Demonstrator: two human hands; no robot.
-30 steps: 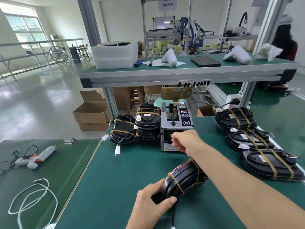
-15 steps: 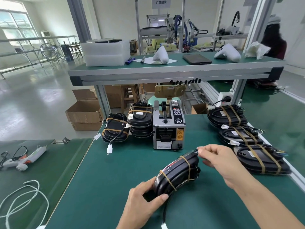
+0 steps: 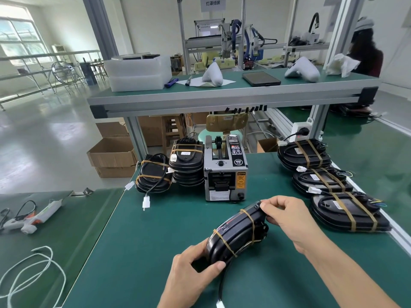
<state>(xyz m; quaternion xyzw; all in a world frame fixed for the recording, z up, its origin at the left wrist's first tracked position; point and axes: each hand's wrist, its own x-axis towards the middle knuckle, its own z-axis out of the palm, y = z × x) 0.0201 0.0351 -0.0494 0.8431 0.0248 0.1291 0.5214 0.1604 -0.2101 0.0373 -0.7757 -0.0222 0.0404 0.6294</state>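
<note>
Trailing toward the near edge of the green-matted table (image 3: 138, 252), the thin black cable with a white plastic connector (image 3: 220, 305) hung from the black glossy oval plastic housing strapped with two tan bands (image 3: 235, 234). It looked the likeliest thing to catch: a turn of the housing could have dragged the connector under a wrist or tugged the wire at its root.

The left hand (image 3: 189, 276) had its grip closed round the housing's near end, thumb on top and fingers beneath. The housing sat tilted above the table's near middle, far end raised; whether it touched the mat could not be told. With so smooth a shell held at one end only, a hard push from the other side might have made it slide out.

The right hand (image 3: 289, 218) had its grip pinched on the far upper end, on something too small to make out. Pressing there risked shifting the far band.

Just beyond the right forearm, along the right edge, the row of similar black banded housings (image 3: 342, 215) lay near enough for an elbow to knock. Farther back, the grey boxy metal tape dispenser (image 3: 224, 172) stood at mid-table, apart from the work.
</note>
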